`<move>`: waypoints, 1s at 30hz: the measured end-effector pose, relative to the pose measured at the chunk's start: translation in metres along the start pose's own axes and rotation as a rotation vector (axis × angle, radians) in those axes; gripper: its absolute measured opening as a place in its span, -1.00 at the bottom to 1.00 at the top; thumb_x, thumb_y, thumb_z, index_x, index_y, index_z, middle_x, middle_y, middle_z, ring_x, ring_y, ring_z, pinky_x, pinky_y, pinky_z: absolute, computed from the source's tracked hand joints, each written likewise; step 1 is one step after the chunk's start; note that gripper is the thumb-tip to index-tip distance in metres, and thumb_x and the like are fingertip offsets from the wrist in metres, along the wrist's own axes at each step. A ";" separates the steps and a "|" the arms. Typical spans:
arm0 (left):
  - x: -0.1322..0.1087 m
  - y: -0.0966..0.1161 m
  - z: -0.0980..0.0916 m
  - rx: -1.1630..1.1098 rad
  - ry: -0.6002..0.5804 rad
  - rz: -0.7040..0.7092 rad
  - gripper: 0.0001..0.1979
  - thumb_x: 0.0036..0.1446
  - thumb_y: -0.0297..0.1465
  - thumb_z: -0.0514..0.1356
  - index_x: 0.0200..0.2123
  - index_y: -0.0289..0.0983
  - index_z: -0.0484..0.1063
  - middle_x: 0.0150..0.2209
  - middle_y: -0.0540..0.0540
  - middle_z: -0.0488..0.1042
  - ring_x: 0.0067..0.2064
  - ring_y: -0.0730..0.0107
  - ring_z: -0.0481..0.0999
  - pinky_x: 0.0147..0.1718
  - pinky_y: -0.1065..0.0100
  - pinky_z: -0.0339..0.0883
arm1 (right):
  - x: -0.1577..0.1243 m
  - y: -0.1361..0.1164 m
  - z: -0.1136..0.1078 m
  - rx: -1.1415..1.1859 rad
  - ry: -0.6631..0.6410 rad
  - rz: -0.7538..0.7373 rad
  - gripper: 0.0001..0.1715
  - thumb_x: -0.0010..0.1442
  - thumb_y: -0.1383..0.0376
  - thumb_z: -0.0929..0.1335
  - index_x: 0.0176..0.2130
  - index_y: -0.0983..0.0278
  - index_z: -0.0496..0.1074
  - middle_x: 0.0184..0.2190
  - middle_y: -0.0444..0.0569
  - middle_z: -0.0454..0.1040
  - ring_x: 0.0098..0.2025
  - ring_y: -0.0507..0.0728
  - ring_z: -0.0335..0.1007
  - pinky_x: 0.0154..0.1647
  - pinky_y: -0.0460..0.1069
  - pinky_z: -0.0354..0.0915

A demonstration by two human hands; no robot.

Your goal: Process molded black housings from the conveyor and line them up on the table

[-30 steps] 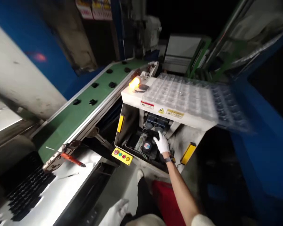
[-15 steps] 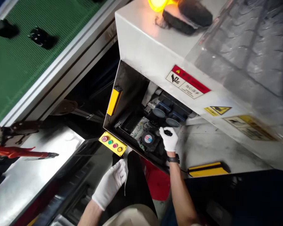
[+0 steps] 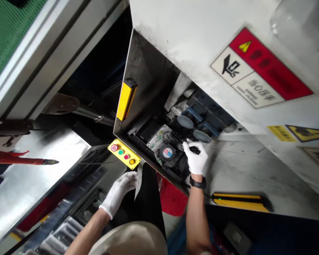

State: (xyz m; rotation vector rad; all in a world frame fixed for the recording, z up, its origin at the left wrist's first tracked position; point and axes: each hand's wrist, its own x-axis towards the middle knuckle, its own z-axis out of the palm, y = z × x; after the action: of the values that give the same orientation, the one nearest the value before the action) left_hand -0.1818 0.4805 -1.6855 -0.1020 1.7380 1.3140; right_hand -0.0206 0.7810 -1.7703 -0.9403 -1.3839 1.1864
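In a white glove, my right hand (image 3: pixel 196 157) is closed around a small black part (image 3: pixel 195 150), inside the machine's opening. Close to its left are a round unit with a red and blue label (image 3: pixel 167 153) and two grey discs, one of them a disc (image 3: pixel 202 136) just above the fingers. My left hand (image 3: pixel 120 191), also gloved, is below the yellow button panel (image 3: pixel 124 154); its fingers are bent together, and whether they hold anything is hidden.
The white machine housing (image 3: pixel 175 21) overhangs the opening, with a yellow bar (image 3: pixel 127 100) at its left edge and another yellow bar (image 3: pixel 241 202) at lower right. Red-handled pliers (image 3: pixel 18 158) lie at left. A green conveyor (image 3: pixel 10 32) fills the upper left corner.
The view has shifted closer to the machine. My right hand remains by the discs with the black part. My left hand has moved slightly up and left, beneath the button panel.
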 end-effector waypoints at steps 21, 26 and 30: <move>0.012 0.028 0.061 -0.259 -0.273 -0.147 -0.52 0.07 -0.12 0.62 -0.04 -0.28 0.72 -0.12 -0.13 0.69 -0.17 0.37 0.64 -0.06 0.34 0.54 | 0.001 0.011 -0.001 -0.059 0.000 -0.067 -0.78 0.31 0.19 0.56 -0.28 0.21 0.53 -0.26 -0.07 0.70 -0.05 0.22 0.76 0.08 0.16 0.62; 0.022 0.033 0.057 0.059 -0.170 0.080 -0.33 0.11 0.13 0.53 0.01 -0.32 0.68 -0.04 -0.23 0.70 -0.08 0.18 0.67 0.05 0.19 0.54 | 0.002 0.012 -0.001 -0.034 -0.016 -0.070 -0.76 0.31 0.20 0.56 -0.30 0.22 0.50 -0.31 -0.11 0.66 -0.06 0.23 0.76 0.07 0.18 0.62; 0.025 0.034 0.059 0.243 -0.152 0.186 -0.31 0.15 0.18 0.46 0.01 -0.32 0.65 -0.06 -0.23 0.70 -0.09 0.15 0.66 0.02 0.15 0.52 | 0.002 0.012 -0.002 -0.015 -0.029 -0.074 -0.78 0.31 0.25 0.57 -0.29 0.24 0.51 -0.30 -0.11 0.67 -0.05 0.24 0.76 0.10 0.21 0.61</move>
State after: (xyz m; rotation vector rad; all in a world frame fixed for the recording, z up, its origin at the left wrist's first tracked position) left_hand -0.1790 0.5528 -1.6786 0.2972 1.7934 1.1960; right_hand -0.0195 0.7858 -1.7816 -0.8778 -1.4399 1.1391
